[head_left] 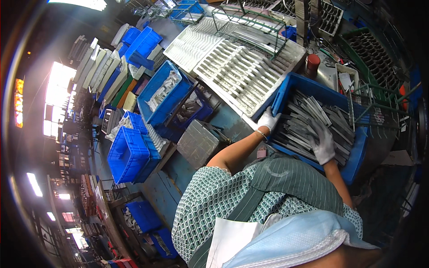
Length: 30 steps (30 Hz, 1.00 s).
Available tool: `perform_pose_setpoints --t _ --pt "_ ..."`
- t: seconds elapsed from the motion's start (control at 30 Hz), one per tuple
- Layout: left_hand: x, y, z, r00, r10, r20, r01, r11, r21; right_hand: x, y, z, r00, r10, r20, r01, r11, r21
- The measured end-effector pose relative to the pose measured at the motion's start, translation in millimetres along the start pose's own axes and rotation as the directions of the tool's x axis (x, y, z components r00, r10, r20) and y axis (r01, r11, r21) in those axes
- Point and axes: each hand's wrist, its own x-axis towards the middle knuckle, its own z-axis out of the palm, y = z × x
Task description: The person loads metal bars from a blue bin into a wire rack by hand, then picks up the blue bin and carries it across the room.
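Plastic bins (120,154), blue and stacked, stand farthest left; next comes a white slatted tray (243,71), its corner near the left hand (268,119). That gloved hand rests at the rim of a blue crate (360,149), fingers bent, though whether they clamp it I cannot tell. Inside the crate, grey metal strips (297,123) lie heaped at crossing angles. Farther right, the right hand (323,144), also gloved, lies over them, fingers stretched and slightly apart. Crossed strips could slide or snag one another if one were pulled loose, and thin edges might catch the glove fabric.
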Motion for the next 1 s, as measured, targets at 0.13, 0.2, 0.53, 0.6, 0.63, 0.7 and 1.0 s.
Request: perform_pose_setpoints --t 0.13,0.2,0.53,0.6,0.63,0.7,1.0 --pt "20 23 -50 0.933 0.305 -0.189 -0.319 0.947 -0.046 81 -38 3 0.980 -0.201 0.009 0.199 0.974 0.104" --pt "47 32 -93 0.785 0.432 -0.444 -0.512 0.856 -0.071 120 -53 11 0.965 -0.260 0.019 0.247 0.938 0.244" --pt "216 97 -230 0.872 0.328 -0.362 -0.211 0.921 0.326 308 -52 78 0.983 0.010 -0.182 -0.018 0.999 -0.045" --pt "238 99 -236 0.931 0.262 -0.253 -0.124 0.881 0.457 324 -44 83 0.975 0.182 -0.125 -0.197 0.973 -0.117" --pt "246 100 -236 0.947 0.223 -0.231 -0.083 0.866 0.492 331 -40 84 0.953 0.294 -0.067 -0.299 0.950 -0.086" --pt "254 100 -232 0.972 0.179 -0.150 -0.078 0.853 0.515 334 -34 88 0.941 0.337 -0.043 -0.339 0.930 -0.139" --pt "271 137 -200 0.937 0.303 0.173 -0.345 0.883 0.320 335 -7 83 0.916 0.395 0.063 -0.320 0.818 -0.478"
